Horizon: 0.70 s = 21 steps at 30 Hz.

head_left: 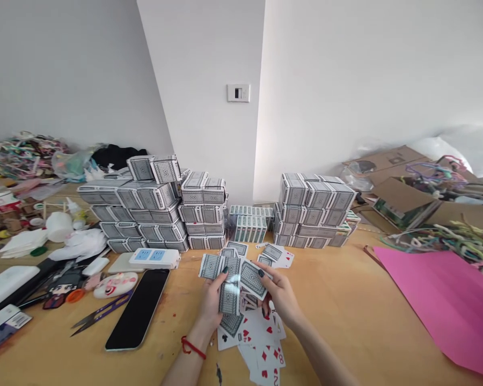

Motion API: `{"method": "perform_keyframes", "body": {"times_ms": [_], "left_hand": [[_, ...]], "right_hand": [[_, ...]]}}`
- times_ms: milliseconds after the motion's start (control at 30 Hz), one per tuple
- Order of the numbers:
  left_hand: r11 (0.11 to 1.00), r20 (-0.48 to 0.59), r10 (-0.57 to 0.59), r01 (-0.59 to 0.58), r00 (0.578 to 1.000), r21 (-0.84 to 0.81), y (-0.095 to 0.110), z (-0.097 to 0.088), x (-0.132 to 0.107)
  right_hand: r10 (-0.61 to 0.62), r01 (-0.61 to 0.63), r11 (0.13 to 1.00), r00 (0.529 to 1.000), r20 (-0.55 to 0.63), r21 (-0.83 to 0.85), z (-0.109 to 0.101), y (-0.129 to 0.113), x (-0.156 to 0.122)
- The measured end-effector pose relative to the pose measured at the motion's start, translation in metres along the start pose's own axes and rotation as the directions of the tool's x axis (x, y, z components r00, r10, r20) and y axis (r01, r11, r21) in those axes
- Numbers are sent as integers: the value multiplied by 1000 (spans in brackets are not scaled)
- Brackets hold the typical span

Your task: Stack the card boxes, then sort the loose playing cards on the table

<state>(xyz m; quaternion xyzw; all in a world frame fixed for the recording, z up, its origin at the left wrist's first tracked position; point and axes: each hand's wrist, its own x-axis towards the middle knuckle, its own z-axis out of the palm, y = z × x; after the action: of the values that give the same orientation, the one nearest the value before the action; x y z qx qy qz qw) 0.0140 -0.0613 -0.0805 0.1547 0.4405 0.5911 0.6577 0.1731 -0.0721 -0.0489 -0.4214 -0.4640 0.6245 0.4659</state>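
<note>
Person seated or standing at a wooden table (330, 300), both bare hands at work near its middle. Left hand (214, 305) closed around a piece made of folded cards (229, 297), thumb laid across the front; grey patterned backs show outward. Red string bracelet (194, 348) on that wrist. Right hand (280, 294) partly curled, thumb and fingers pinching a card (253, 277) by its right side, patterned back up. This card sits right against the folded piece; whether it is slotted in cannot be told.

Below the hands, loose cards (263, 351) overlap on the tabletop, mostly face up, hearts and diamonds among them. A few more cards (274, 252) lie just beyond the hands.

Farther back, grey card blocks piled in layers: left stack (153, 195), middle stack (203, 213), right stack (317, 201). Green-patterned packs (249, 228) stand between the latter two.

Left of the hands: dark-screened phone (138, 308), purple-handled snips (102, 313) just beside it. Right side: bright pink sheet (438, 305), its upper right corner near tangled yarn (454, 246).
</note>
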Motion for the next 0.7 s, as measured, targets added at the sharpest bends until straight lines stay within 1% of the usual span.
{"method": "perform_keyframes", "body": {"times_ms": [67, 133, 233, 367, 467, 600, 700], "left_hand": [[998, -5, 46, -46, 999, 36, 2, 3, -2], [995, 14, 78, -78, 997, 63, 4, 6, -5], [993, 29, 73, -76, 997, 94, 6, 10, -8], [990, 35, 56, -60, 998, 126, 2, 6, -5], [982, 40, 36, -43, 999, 183, -3, 1, -1], [973, 8, 36, -37, 999, 230, -8, -2, 1], [973, 42, 56, -64, 998, 222, -8, 0, -2]], "right_hand": [[15, -15, 1000, 1000, 20, 16, -8, 6, 3], [35, -37, 998, 999, 28, 57, -14, 12, 4], [84, -88, 983, 996, 31, 163, -20, 19, 5], [113, -121, 958, 993, 46, 260, -26, 26, 2], [124, -133, 954, 991, 51, 267, -31, 28, 1], [126, -139, 954, 990, 65, 264, -32, 26, -1], [108, -118, 958, 993, 51, 263, -30, 28, -2]]}}
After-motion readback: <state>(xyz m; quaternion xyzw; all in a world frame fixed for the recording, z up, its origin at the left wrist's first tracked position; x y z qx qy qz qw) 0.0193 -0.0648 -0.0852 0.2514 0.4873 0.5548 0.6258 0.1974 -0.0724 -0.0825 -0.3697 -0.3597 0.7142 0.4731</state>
